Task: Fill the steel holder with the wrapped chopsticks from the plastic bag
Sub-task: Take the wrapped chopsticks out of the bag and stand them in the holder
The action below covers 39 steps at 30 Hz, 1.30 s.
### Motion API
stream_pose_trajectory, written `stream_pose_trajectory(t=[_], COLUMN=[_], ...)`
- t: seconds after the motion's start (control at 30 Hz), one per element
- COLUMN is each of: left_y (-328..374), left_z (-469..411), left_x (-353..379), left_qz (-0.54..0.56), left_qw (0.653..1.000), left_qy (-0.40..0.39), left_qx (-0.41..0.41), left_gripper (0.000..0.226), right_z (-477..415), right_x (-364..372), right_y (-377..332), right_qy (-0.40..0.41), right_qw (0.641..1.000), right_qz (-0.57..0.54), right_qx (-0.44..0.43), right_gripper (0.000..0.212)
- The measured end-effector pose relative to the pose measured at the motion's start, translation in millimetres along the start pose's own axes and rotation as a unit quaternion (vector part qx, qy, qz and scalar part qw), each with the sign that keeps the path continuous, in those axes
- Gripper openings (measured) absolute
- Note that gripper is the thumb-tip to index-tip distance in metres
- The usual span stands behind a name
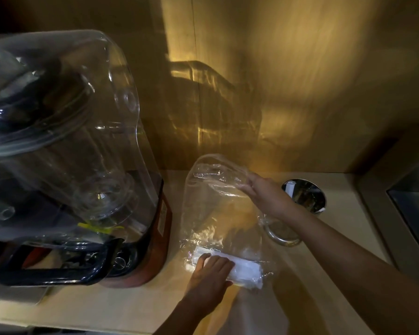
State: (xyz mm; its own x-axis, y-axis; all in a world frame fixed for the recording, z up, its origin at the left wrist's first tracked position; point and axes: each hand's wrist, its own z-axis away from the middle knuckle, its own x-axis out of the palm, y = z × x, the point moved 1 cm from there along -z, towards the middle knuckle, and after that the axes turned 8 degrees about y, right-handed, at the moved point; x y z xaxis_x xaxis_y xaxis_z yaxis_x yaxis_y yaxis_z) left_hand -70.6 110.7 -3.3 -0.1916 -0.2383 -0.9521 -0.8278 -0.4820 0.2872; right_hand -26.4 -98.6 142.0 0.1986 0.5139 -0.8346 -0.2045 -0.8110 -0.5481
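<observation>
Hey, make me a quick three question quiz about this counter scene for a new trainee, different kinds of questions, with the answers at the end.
1. True or false: the steel holder is already packed full of wrapped chopsticks.
2. Multiple choice: where is the left hand? A) inside the steel holder B) pressing on the chopstick bundle in the plastic bag C) on the blender
3. Fill in: the right hand holds the far end of the ____.

Key: 1 false, the bundle lies in the bag on the counter. 2 B. 3 plastic bag.
</observation>
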Motion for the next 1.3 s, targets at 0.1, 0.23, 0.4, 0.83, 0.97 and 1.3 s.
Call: stream_pose_trajectory(t=[0.1, 0.23, 0.4, 0.83, 0.97, 1.3], left_y=[-3.3, -7.7, -0.3, 75.4, 60.0, 34.0], left_z=[2.4, 7.1, -1.8, -90.5, -107.1, -111.3], left_x=[6.3, 17.6, -2.9, -228.6, -225.4, -237.3], left_qz=[-0.027, -0.009, -0.005, 0.098, -0.085, -0.063], left_qw=[0.999, 0.998, 0.999, 0.955, 0.994, 0.978], left_qy=[-0.029, -0.047, -0.034, 0.279, 0.068, 0.177], left_qx=[-0.020, -0.038, -0.037, 0.035, -0.023, -0.086], left_gripper=[0.054, 0.063, 0.058, 0.061, 0.068, 0.012], right_z=[-1.5, 0.4, 0.7, 12.5, 15.4, 41.2], right_x=[-7.9, -11.3, -16.7, -43.7, -50.3, -83.7], right_y=[-3.6, -8.5, -14.2, -25.8, -27.0, 0.9], right_qy=[0.010, 0.007, -0.018, -0.085, -0.073, -0.105], right_qw=[1.000, 1.000, 0.999, 0.988, 0.992, 0.992], right_qz=[-0.011, -0.005, 0.000, 0.009, 0.009, -0.068], right_qx=[-0.007, -0.025, -0.049, -0.129, -0.101, -0.012], right_gripper=[0.025, 0.020, 0.020, 0.011, 0.012, 0.062])
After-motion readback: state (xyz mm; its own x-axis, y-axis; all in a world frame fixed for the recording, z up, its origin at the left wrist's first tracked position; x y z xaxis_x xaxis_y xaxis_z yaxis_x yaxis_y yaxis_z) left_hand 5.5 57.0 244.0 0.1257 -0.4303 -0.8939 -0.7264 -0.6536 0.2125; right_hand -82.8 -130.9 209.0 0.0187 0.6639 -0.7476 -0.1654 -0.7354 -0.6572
